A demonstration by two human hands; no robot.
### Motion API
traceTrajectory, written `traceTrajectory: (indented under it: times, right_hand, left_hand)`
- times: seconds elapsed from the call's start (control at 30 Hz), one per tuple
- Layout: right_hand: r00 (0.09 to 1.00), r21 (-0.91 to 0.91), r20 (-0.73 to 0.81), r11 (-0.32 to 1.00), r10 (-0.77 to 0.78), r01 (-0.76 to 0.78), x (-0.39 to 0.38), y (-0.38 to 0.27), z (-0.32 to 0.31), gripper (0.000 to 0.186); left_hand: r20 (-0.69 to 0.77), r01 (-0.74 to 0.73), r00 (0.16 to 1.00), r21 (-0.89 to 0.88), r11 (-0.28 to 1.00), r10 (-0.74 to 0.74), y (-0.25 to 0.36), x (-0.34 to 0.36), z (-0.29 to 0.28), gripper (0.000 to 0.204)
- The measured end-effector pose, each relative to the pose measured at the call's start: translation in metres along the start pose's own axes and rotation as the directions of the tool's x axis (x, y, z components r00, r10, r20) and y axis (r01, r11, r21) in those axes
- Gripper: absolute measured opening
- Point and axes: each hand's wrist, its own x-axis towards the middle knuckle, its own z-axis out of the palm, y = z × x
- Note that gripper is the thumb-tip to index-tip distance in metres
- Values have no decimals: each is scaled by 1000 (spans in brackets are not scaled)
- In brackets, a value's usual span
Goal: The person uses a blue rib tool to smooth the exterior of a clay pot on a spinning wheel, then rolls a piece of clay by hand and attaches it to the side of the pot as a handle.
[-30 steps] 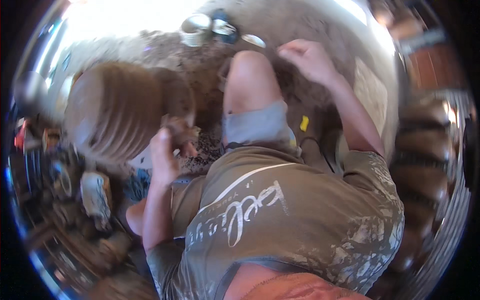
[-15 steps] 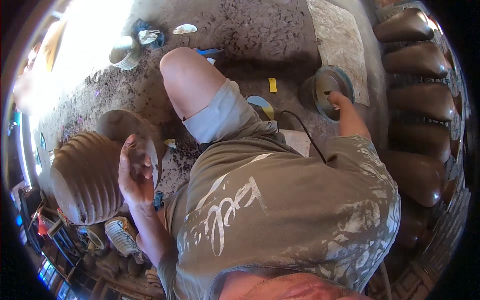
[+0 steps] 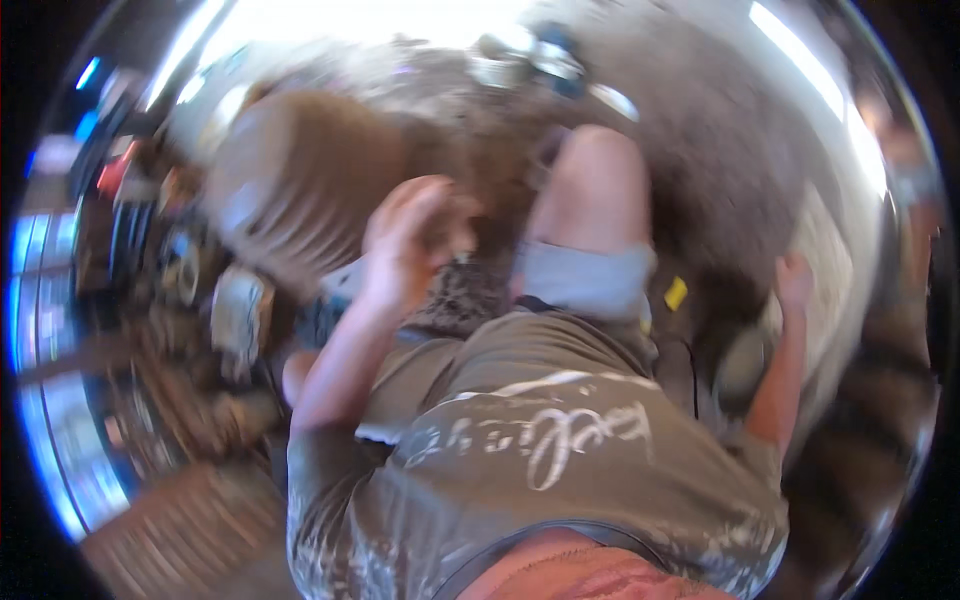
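Note:
The whole view is smeared by motion. My left hand is raised beside a large ribbed clay pot that lies tilted at the left. Its fingers are loosely curled and apart, with nothing visible in them; blur hides whether it touches the pot. At the right, my right hand is up past the bucket, its fingers drawn together like a fist. Whatever it may hold cannot be made out. The bucket stands partly behind my right forearm.
A small yellow piece lies on the floor right of my bent knee. Farther off are a pale basket-like container and a dark blue bundle. A pale mat lies by my right hand. Brown rounded pots line the right side.
My view has swung left, so the scene has turned and shifted right. My right hand has come out of the bucket. My left hand stays raised near the ribbed pot.

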Motion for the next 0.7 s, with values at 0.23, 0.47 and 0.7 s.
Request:
traceTrajectory:
  times: [0.23,0.47,0.7]
  right_hand:
    - [637,509,-414,414,-650,754,-66,-375,-144,10]
    - [-236,263,-525,-420,-818,869,-174,-536,-201,30]
    - [-520,75,-438,-606,-733,792,-174,-564,-176,32]
  left_hand:
    - [153,-60,986,-73,996,70,7,-11,2,40]
    - [61,-188,979,-102,977,195,15,-39,-40,42]
    - [66,-187,982,200,962,177,15,-64,-72,50]
